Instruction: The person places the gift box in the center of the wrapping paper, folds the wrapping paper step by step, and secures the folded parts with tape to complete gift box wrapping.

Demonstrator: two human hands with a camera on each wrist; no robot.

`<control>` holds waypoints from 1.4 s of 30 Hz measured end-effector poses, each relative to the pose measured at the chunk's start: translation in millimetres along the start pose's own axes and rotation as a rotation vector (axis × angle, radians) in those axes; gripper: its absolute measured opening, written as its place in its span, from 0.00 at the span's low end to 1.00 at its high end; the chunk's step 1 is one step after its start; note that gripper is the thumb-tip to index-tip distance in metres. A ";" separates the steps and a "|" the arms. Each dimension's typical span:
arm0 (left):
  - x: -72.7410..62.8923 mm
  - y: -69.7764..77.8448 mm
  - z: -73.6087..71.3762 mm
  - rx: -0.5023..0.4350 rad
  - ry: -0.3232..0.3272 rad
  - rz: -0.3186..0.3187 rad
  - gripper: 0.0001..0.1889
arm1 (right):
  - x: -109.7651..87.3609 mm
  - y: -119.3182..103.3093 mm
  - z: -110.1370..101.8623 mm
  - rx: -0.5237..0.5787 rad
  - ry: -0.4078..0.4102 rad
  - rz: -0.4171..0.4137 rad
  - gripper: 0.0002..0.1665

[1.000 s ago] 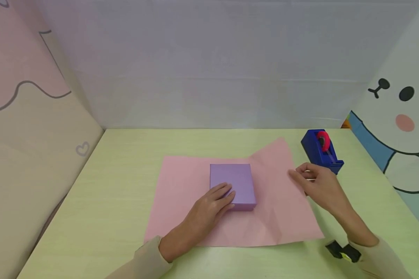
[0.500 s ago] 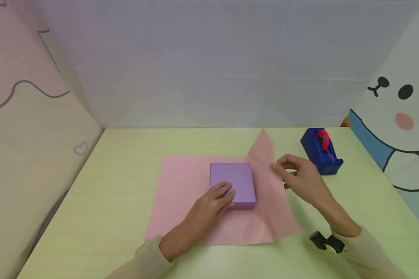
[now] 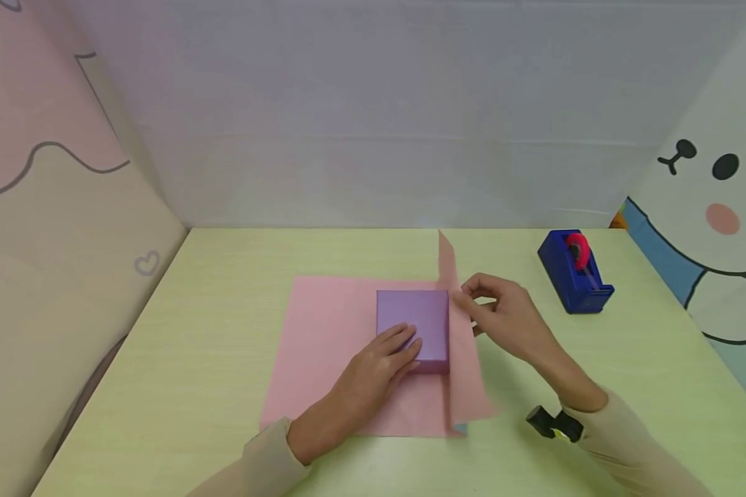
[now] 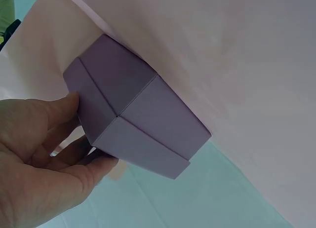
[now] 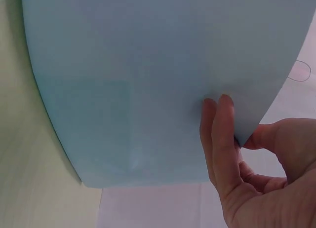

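A purple lidded box [image 3: 425, 317] sits on a sheet of pink wrapping paper [image 3: 326, 324]. My left hand [image 3: 363, 373] holds the box at its near left part, fingers over the top; in the left wrist view the thumb and fingers lie round the purple box [image 4: 143, 114]. With thumb and fingers, my right hand [image 3: 503, 317] pinches the paper's right edge, which stands raised along the box's right side. In the right wrist view the pale blue underside of the paper [image 5: 123, 90] faces the camera, with the right hand [image 5: 261, 173] at its edge.
A blue tape dispenser [image 3: 575, 273] with a red core stands at the back right of the pale green table [image 3: 224, 331]. A white sheet [image 3: 373, 138] closes off the back, and printed panels stand at both sides.
My right hand has moved left with the paper's right edge, bringing that side up from a low slope to upright against the box. The left hand and the box stay in place.
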State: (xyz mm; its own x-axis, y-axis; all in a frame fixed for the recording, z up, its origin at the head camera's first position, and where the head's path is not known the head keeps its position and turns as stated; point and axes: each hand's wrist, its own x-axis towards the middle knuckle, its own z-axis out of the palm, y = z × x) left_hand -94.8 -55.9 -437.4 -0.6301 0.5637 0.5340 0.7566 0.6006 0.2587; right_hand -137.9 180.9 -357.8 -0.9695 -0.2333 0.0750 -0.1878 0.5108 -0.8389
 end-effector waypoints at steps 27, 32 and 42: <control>0.0 -1.0 0.0 0.044 0.027 0.028 0.17 | 10.6 0.3 41.3 0.031 -0.069 -0.072 0.11; 0.2 -1.5 -0.4 0.018 0.010 0.014 0.17 | 11.1 2.1 48.3 0.054 -0.068 -0.059 0.10; -1.8 -3.7 -3.1 -0.068 -0.027 0.024 0.15 | 6.9 9.0 53.0 0.116 -0.132 -0.057 0.11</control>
State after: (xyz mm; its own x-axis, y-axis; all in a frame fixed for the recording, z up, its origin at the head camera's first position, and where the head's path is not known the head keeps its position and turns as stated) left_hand -95.9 -60.9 -436.9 -0.6151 0.5931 0.5195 0.7813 0.5472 0.3004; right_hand -138.0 140.0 -393.5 -0.9271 -0.3700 0.0592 -0.2153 0.3967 -0.8923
